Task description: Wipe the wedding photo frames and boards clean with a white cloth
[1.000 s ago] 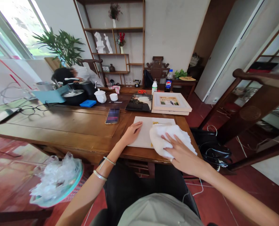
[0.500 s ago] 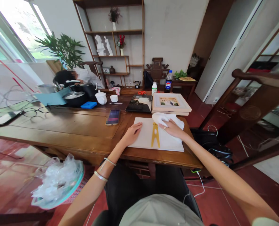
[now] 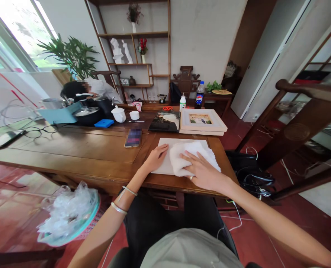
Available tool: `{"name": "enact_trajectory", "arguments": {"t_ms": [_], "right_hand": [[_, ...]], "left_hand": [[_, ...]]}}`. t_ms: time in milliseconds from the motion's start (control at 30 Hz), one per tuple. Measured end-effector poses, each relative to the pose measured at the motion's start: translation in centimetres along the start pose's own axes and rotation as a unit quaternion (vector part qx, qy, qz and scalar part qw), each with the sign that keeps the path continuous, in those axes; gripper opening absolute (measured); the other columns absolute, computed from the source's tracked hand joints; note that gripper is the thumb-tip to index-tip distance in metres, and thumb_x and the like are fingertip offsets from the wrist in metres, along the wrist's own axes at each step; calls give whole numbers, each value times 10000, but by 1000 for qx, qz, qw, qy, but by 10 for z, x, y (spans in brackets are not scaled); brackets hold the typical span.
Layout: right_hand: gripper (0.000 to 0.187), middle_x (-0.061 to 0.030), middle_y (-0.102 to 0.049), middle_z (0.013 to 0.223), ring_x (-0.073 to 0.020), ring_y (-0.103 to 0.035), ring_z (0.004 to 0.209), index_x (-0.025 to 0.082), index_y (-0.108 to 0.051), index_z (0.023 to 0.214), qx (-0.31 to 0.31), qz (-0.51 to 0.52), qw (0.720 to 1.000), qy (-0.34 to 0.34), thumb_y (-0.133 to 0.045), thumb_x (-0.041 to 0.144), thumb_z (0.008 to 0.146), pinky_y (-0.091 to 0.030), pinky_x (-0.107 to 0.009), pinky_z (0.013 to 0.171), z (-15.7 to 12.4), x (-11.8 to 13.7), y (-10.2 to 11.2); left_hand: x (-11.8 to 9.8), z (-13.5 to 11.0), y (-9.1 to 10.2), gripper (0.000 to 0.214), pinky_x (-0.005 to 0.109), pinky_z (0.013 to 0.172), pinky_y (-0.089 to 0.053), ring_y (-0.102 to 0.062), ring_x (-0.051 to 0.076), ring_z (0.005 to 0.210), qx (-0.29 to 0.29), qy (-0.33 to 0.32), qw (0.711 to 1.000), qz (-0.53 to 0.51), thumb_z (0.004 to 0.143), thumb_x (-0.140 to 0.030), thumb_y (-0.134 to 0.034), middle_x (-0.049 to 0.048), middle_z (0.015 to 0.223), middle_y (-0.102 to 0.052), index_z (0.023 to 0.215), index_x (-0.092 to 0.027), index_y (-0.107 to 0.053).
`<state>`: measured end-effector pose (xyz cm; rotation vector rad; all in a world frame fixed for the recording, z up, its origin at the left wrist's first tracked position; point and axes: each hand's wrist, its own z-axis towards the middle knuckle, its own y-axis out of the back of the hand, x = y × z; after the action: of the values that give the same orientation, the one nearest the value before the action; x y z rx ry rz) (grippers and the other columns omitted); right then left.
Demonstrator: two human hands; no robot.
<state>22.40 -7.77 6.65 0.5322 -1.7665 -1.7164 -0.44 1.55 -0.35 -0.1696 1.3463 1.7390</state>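
Note:
A flat white panel [image 3: 163, 168] lies on the wooden table in front of me. My left hand [image 3: 155, 158] rests flat on its left side with the fingers stretched out. My right hand [image 3: 203, 172] has hold of a white cloth [image 3: 179, 163], pressing it down on the panel with the fingers spread over it. The cloth covers most of the panel's middle and right, and the yellow A-shaped piece is hidden under it.
Behind the panel are a white picture frame [image 3: 218, 126] and a dark photo [image 3: 161, 123]. A phone [image 3: 133, 137] lies to the left. A cola bottle [image 3: 199, 95], a white bottle [image 3: 182, 103], a teapot [image 3: 118, 114] and pots stand farther back. A person leans at the far left.
My right hand has brought the cloth toward me from the panel's far edge, spreading it over the yellow piece. The left hand has stayed in place.

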Motion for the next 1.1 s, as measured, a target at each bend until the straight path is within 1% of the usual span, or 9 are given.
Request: {"name": "enact_trajectory", "arguments": {"t_ms": [167,400,533,633,700,833,967,1033,1100], "right_hand": [[557,-30,-295,1476,-242,-165,1374,271,-571,1192,-18,9,1000,2,-447,54,694,-150,-531,1081,-3,-5,0],[472,-58,-312,1468,-275,-205,1360,247,-493,1277,-42,-24,998,-50,-404,148,824,-206,-559,1046,51,-51,-6],[444,-81,-336,1454,-299,-217,1351,240,-486,1280,-49,-55,993,-92,-405,186,846,-243,-581,1011,77,-59,-6],[441,-83,-357,1442,-326,-235,1340,240,-531,1234,-40,-71,991,-102,-434,162,810,-258,-600,991,78,-49,-4],[439,-105,-360,1437,-337,-232,1339,209,-572,1187,-30,-79,993,-85,-452,130,773,-244,-601,1000,69,-34,-2],[434,-150,-371,1423,-292,-241,1346,155,-607,1149,-12,-60,998,-28,-463,116,742,-193,-538,1061,34,10,2],[430,-160,-369,1421,-265,-251,1346,133,-616,1140,24,-30,999,-10,-479,134,731,-179,-483,1089,5,47,5],[423,-157,-372,1420,-254,-251,1347,137,-618,1135,25,-17,1000,0,-484,145,734,-188,-467,1091,2,50,3],[412,-154,-379,1417,-249,-263,1343,144,-609,1149,1,-12,1000,-1,-478,162,759,-201,-461,1087,9,42,-2]], "left_hand": [[0,0,1,400,401,1100,-293,-451,215,1258,3,-3,1000,5,885,-261,-379,97,1327,-519,1211,-133,-572],[1,0,1,402,429,1105,-276,-446,222,1263,3,2,1000,2,886,-263,-377,103,1331,-512,1218,-139,-566],[1,0,1,393,420,1104,-281,-451,223,1258,-5,-2,1000,-4,881,-261,-387,92,1323,-524,1207,-152,-577],[0,0,1,388,416,1100,-289,-454,221,1256,-4,-4,1000,-3,878,-246,-392,81,1322,-526,1209,-165,-578],[0,0,1,388,409,1093,-304,-458,218,1252,-4,-7,1000,-3,879,-241,-389,73,1322,-527,1212,-171,-575],[1,1,-1,391,383,1080,-333,-463,212,1248,-8,-14,1000,-8,881,-246,-382,79,1318,-530,1205,-154,-581],[1,0,-1,388,388,1083,-327,-477,217,1236,-11,-5,1000,-9,868,-223,-398,96,1310,-536,1197,-135,-585],[0,0,0,385,394,1082,-326,-477,219,1236,-12,-3,1000,-11,862,-216,-405,87,1310,-537,1195,-147,-586],[-1,0,0,384,395,1079,-330,-475,218,1237,-9,-5,1000,-15,863,-213,-399,75,1312,-537,1193,-162,-589]]}}
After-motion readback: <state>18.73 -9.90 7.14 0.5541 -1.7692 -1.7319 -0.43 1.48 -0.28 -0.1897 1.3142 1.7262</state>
